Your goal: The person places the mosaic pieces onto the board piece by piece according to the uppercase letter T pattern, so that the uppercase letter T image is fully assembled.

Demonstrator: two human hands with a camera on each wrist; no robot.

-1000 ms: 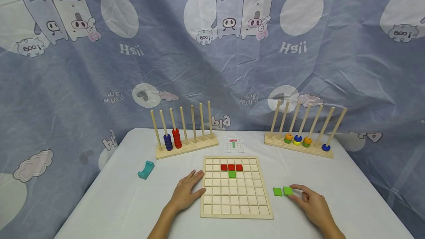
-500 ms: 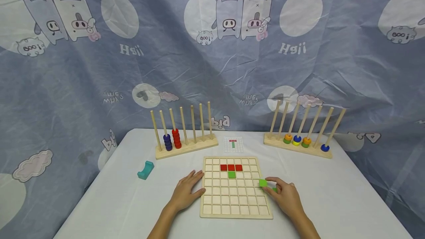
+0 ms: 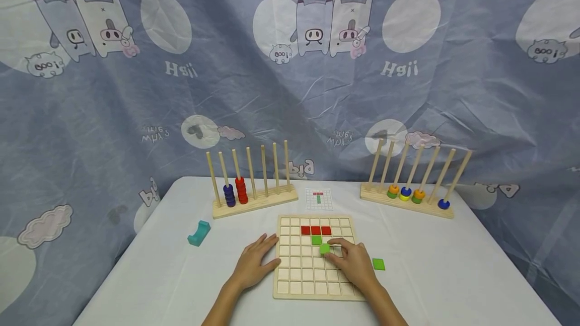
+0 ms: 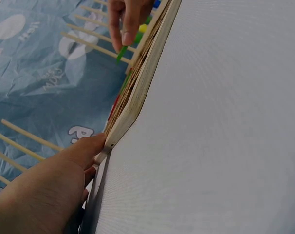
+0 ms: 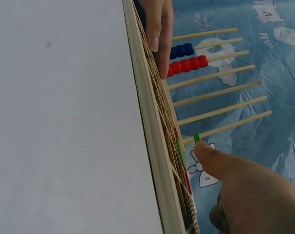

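Observation:
A wooden grid board [image 3: 294,273] lies in the middle of the table, with three red tiles [image 3: 315,231] in a row and one green tile [image 3: 316,240] below the middle one. My right hand [image 3: 355,264] pinches another green tile [image 3: 324,249] between thumb and index finger, over the board just below the placed green one. In the right wrist view only the edge of this held tile [image 5: 196,137] shows, past the thumb. My left hand [image 3: 255,262] rests with fingers extended against the board's left edge. One more green tile [image 3: 378,264] lies on the table right of the board.
A pattern card [image 3: 319,199] with a red and green T lies behind the board. Two wooden peg racks with coloured beads stand at the back, a left rack [image 3: 256,201] and a right rack [image 3: 408,204]. A teal arch block [image 3: 199,233] lies at the left.
My right hand has carried the green tile leftward from beside the other loose green tile to over the board. The left hand has stayed at the board's edge.

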